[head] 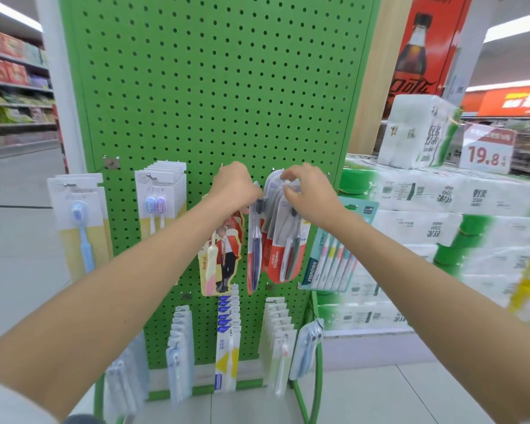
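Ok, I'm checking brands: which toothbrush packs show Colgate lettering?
The red-bottomed packs hanging below the right hand, which pinches their tops; the edge-on pack the left hand holds shows no readable name.

Left hand (233,186) grips clear blister toothbrush pack (254,243); right hand (311,195) pinches red Colgate toothbrush packs (274,258) on green perforated pegboard (214,87).

The scene is taken by a single wide-angle camera worn on the head, aimed forward and slightly downward. Both forearms are caught rising from the lower corners. The left hand (233,186) and right hand (308,194) are set near the middle of the frame, at arm's reach from the lens, with the toothbrush packs (283,240) at their fingers. The green pegboard (214,87) just behind the hands is faced almost squarely and from close by. Aisle shelves (13,87) far left of the left hand, and tissue stacks (441,194) right of the right hand, are seen bent by the lens.
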`<control>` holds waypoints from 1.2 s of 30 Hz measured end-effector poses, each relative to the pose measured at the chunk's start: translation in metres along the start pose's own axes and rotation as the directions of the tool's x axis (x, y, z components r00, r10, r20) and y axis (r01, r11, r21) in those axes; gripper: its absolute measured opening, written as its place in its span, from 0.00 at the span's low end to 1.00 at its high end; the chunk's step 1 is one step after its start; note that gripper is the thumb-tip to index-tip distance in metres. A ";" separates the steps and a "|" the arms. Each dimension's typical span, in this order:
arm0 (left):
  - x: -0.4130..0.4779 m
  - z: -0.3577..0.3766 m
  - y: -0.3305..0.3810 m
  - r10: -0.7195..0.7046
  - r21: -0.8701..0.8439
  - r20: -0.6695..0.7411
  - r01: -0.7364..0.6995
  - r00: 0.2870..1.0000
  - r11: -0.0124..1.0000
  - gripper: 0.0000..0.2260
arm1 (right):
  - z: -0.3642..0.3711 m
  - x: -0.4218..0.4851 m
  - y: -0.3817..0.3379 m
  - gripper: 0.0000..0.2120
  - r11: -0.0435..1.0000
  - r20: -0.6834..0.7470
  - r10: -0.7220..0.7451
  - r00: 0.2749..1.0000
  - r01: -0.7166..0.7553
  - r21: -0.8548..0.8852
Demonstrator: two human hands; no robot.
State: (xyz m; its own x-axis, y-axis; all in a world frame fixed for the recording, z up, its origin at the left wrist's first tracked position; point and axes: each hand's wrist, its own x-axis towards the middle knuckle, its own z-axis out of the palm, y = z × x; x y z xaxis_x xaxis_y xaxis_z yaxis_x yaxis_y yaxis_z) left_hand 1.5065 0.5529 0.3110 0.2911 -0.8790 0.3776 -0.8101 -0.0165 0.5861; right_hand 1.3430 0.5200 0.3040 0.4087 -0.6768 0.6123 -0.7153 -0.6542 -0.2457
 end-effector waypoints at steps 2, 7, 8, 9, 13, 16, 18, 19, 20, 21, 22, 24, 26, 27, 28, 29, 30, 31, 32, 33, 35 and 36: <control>-0.010 -0.006 -0.002 0.013 0.000 0.005 -0.013 1.000 1.000 0.11 | 0.004 -0.010 -0.008 0.13 1.000 -0.049 0.007 0.999 -0.006 0.028; -0.037 -0.015 -0.013 0.068 -0.097 0.048 -0.063 0.997 0.993 0.06 | 0.022 -0.039 -0.029 0.15 0.969 -0.121 0.071 0.990 -0.040 0.244; -0.045 -0.016 -0.014 0.080 -0.143 0.059 -0.070 0.995 0.987 0.05 | 0.027 -0.045 -0.033 0.16 0.949 -0.109 0.091 0.990 -0.053 0.310; -0.051 -0.016 -0.017 0.094 -0.198 0.074 -0.078 0.993 0.977 0.04 | 0.032 -0.052 -0.037 0.17 0.926 -0.092 0.112 0.989 -0.070 0.370; -0.072 -0.009 -0.032 0.148 -0.358 0.130 -0.092 0.980 0.929 0.03 | 0.053 -0.075 -0.047 0.06 0.749 -0.003 0.207 0.978 -0.157 0.643; -0.079 0.005 -0.047 0.140 -0.416 0.175 -0.056 0.974 0.908 0.05 | 0.071 -0.085 -0.044 0.08 0.656 0.049 0.276 0.960 -0.225 0.721; -0.081 0.018 -0.057 0.105 -0.437 0.189 -0.012 0.976 0.899 0.03 | 0.086 -0.091 -0.039 0.11 0.625 0.110 0.290 0.951 -0.276 0.731; -0.081 0.025 -0.063 0.083 -0.447 0.195 0.013 0.977 0.895 0.03 | 0.093 -0.093 -0.037 0.12 0.600 0.138 0.303 0.943 -0.301 0.741; -0.081 0.030 -0.068 0.067 -0.454 0.203 0.033 0.977 0.890 0.03 | 0.100 -0.095 -0.035 0.13 0.575 0.156 0.319 0.935 -0.322 0.752; -0.081 0.036 -0.073 0.055 -0.464 0.209 0.049 0.976 0.884 0.04 | 0.106 -0.098 -0.034 0.13 0.553 0.168 0.332 0.928 -0.336 0.762; -0.082 0.041 -0.080 0.045 -0.480 0.212 0.064 0.976 0.875 0.04 | 0.112 -0.101 -0.033 0.12 0.533 0.175 0.342 0.923 -0.344 0.773; -0.085 0.049 -0.093 0.038 -0.523 0.199 0.073 0.979 0.849 0.06 | 0.122 -0.108 -0.031 0.10 0.486 0.187 0.371 0.910 -0.362 0.796; -0.091 0.057 -0.106 0.032 -0.563 0.157 0.063 0.987 0.824 0.06 | 0.131 -0.114 -0.028 0.10 0.447 0.213 0.393 0.895 -0.388 0.806; -0.095 0.061 -0.112 0.017 -0.586 0.140 0.069 0.990 0.808 0.07 | 0.135 -0.118 -0.026 0.11 0.437 0.231 0.395 0.889 -0.403 0.804; -0.099 0.065 -0.117 -0.008 -0.611 0.136 0.090 0.991 0.786 0.07 | 0.140 -0.123 -0.024 0.12 0.431 0.255 0.394 0.883 -0.422 0.798; -0.103 0.070 -0.123 -0.033 -0.637 0.142 0.117 0.989 0.762 0.06 | 0.143 -0.127 -0.024 0.14 0.420 0.287 0.388 0.876 -0.444 0.791; -0.106 0.074 -0.129 -0.052 -0.658 0.152 0.140 0.987 0.740 0.06 | 0.147 -0.130 -0.023 0.16 0.410 0.316 0.381 0.869 -0.465 0.784; -0.109 0.080 -0.135 -0.063 -0.670 0.157 0.153 0.986 0.726 0.06 | 0.151 -0.134 -0.022 0.18 0.408 0.343 0.371 0.863 -0.483 0.774; -0.112 0.085 -0.140 -0.072 -0.678 0.162 0.164 0.984 0.717 0.05 | 0.154 -0.139 -0.020 0.19 0.410 0.368 0.356 0.859 -0.498 0.764; -0.114 0.089 -0.144 -0.079 -0.684 0.169 0.174 0.983 0.708 0.05 | 0.160 -0.145 -0.018 0.20 0.404 0.395 0.342 0.853 -0.512 0.758; -0.118 0.096 -0.149 -0.086 -0.690 0.196 0.200 0.977 0.695 0.06 | 0.168 -0.154 -0.014 0.21 0.373 0.456 0.325 0.828 -0.556 0.743; -0.120 0.098 -0.151 -0.089 -0.689 0.207 0.209 0.974 0.694 0.06 | 0.170 -0.157 -0.012 0.21 0.368 0.477 0.325 0.817 -0.574 0.732</control>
State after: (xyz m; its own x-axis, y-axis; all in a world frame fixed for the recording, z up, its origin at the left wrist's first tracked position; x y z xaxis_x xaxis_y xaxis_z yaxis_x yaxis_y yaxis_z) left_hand 1.5445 0.6138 0.1067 0.2502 -0.9535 0.1678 -0.1507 0.1328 0.9796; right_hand 1.3841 0.5771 0.0830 0.3719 -0.9262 0.0617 -0.0825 -0.0991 -0.9916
